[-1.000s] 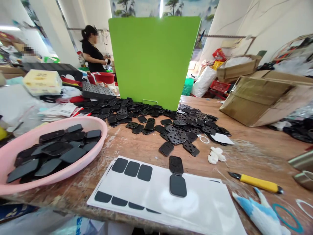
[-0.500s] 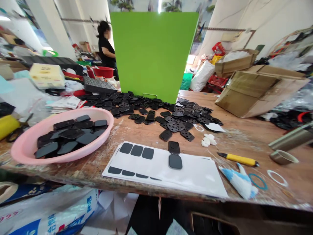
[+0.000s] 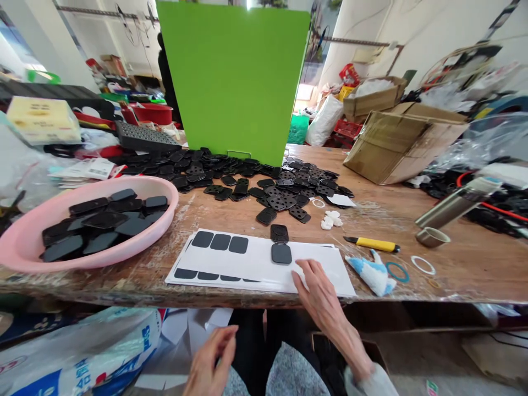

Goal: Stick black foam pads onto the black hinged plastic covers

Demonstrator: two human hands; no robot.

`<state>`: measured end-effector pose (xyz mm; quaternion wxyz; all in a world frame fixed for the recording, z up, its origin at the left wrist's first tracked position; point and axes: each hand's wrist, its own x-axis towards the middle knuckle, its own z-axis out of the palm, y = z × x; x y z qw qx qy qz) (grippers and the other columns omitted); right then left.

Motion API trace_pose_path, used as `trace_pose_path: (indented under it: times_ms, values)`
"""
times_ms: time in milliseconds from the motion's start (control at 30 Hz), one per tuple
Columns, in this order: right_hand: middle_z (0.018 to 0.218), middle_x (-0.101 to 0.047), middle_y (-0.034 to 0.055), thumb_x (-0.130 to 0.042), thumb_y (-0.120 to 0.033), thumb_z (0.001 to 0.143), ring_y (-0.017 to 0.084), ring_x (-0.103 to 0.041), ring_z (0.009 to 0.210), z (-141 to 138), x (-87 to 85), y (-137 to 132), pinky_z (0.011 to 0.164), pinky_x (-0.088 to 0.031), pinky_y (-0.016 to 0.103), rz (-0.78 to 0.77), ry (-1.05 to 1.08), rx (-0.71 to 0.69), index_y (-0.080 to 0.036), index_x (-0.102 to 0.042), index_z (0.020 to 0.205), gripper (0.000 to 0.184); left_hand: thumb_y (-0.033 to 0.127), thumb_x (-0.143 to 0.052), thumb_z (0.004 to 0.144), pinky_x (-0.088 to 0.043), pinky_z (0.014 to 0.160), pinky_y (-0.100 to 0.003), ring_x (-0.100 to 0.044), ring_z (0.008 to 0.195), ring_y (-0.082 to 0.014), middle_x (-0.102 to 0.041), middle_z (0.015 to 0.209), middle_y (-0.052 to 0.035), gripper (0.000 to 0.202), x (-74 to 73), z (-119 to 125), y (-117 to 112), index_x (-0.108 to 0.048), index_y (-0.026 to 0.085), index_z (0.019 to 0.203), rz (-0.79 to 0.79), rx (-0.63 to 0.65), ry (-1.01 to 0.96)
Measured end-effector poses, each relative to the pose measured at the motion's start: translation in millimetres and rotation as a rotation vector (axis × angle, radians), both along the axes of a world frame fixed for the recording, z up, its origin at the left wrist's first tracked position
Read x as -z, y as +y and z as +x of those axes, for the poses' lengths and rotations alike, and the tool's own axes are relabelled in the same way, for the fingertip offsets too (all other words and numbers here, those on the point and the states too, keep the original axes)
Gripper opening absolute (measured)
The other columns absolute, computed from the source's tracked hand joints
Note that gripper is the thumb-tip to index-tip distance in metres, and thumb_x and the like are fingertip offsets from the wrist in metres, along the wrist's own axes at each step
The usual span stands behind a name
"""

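Head view: both hands now in frame, absent a moment ago. Right hand (image 3: 317, 291) is open and released, fingertips resting on the near edge of the white sheet (image 3: 256, 269), nothing grasped. Left hand (image 3: 211, 360) sits below the edge of the table (image 3: 193, 217), fingers loosely curled, no visible grasp. Sheet lies on the table, just in front of the person, carrying 3 rounded black pads (image 3: 220, 242) in its top row, 4 black strips (image 3: 208, 276) along its lower edge, plus 1 ribbed black plate (image 3: 279, 233) touching 1 smooth black pad (image 3: 281, 253). Pink plastic basin (image 3: 25, 234) holds roughly 15 black pads, overlap hides exact count. Perforated black plates (image 3: 280, 202) lie heaped behind the sheet, too many to count.
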<state>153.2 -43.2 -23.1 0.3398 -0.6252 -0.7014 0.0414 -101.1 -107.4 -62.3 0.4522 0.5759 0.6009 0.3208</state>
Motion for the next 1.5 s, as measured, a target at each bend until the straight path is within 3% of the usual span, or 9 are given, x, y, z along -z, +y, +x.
trace_pose_path:
  times_ms: [167,267,400,567,733,867,967,1300,1500]
  values:
    - [0.105,-0.064,0.0195,-0.060,-0.040,0.086,0.036,-0.055,0.102,-41,1.8,53,0.088,-0.041,0.050,0.010,-0.389,0.290,-0.013,-0.059,0.114,0.039,0.042,-0.047,0.089,-0.053,0.081,-0.026,-0.068,0.087,-0.0180,-0.071,0.097,-0.0060,0.030,-18.9,34,26,-0.068,0.024,0.101,0.134,0.186,-0.100]
    - [0.102,-0.064,0.0195,-0.062,-0.030,0.083,0.034,-0.056,0.101,-43,5.2,58,0.088,-0.040,0.046,-0.027,-0.286,0.286,-0.013,-0.062,0.107,0.029,0.042,-0.050,0.087,-0.052,0.082,-0.027,-0.067,0.087,-0.0182,-0.070,0.094,-0.0067,0.030,-28.9,44,37,-0.069,0.021,0.098,0.106,0.168,-0.179]
    - [0.092,-0.065,0.0154,-0.052,-0.021,0.085,0.028,-0.059,0.091,-28,4.5,64,0.081,-0.042,0.039,-0.092,-0.130,0.268,-0.014,-0.063,0.099,0.019,0.045,-0.060,0.080,-0.053,0.081,-0.030,-0.068,0.084,-0.0201,-0.072,0.090,-0.0080,0.032,-48.9,56,63,-0.069,0.017,0.092,-0.132,0.084,-0.470]
    - [0.074,-0.065,0.0112,-0.035,-0.020,0.090,0.022,-0.062,0.070,-5,0.6,70,0.065,-0.043,0.032,-0.136,0.103,0.292,-0.017,-0.057,0.082,0.024,0.042,-0.074,0.069,-0.052,0.080,-0.031,-0.068,0.082,-0.0210,-0.072,0.085,-0.0097,0.034,-68.7,74,96,-0.070,0.014,0.087,-0.289,0.013,-0.768]
    - [0.059,-0.064,0.0033,-0.030,-0.041,0.095,0.017,-0.060,0.053,0,-9.5,52,0.054,-0.046,0.027,-0.230,0.447,0.139,-0.018,-0.053,0.083,0.035,0.043,-0.079,0.066,-0.052,0.080,-0.032,-0.067,0.088,-0.0217,-0.070,0.096,-0.0105,0.042,-68.0,87,123,-0.069,0.015,0.095,-0.327,-0.138,-0.913]
    - [0.059,-0.062,0.0011,-0.048,-0.052,0.088,0.014,-0.055,0.054,-15,-13.6,28,0.055,-0.044,0.025,-0.355,0.946,-0.018,-0.016,-0.056,0.082,0.037,0.043,-0.078,0.068,-0.052,0.069,-0.028,-0.065,0.076,-0.0161,-0.070,0.087,-0.0060,0.036,-65.8,89,140,-0.068,0.015,0.088,-0.298,-0.186,-1.058]
    - [0.057,-0.060,-0.0018,-0.057,-0.053,0.084,0.012,-0.051,0.052,-27,-9.7,17,0.055,-0.041,0.024,-0.428,1.134,-0.059,-0.016,-0.059,0.084,0.037,0.039,-0.080,0.066,-0.051,0.066,-0.026,-0.064,0.073,-0.0144,-0.071,0.083,-0.0046,0.031,-64.5,86,142,-0.068,0.015,0.082,-0.275,-0.239,-1.125]
    - [0.079,-0.069,0.0028,-0.056,-0.054,0.085,0.018,-0.064,0.066,-49,-8.6,13,0.058,-0.049,0.027,-0.449,1.259,-0.120,-0.018,-0.059,0.093,0.036,0.038,-0.083,0.060,-0.050,0.065,-0.027,-0.065,0.072,-0.0161,-0.073,0.080,-0.0050,0.035,-65.2,75,132,-0.069,0.014,0.081,-0.231,-0.324,-1.106]
    - [0.085,-0.073,0.0078,-0.059,-0.061,0.079,0.023,-0.069,0.071,-46,-7.9,12,0.074,-0.056,0.034,-0.496,1.064,-0.036,-0.019,-0.061,0.098,0.047,0.048,-0.077,0.064,-0.048,0.059,-0.027,-0.064,0.066,-0.0179,-0.070,0.072,-0.0062,0.038,-70.8,63,132,-0.068,0.014,0.077,-0.128,-0.350,-1.060]
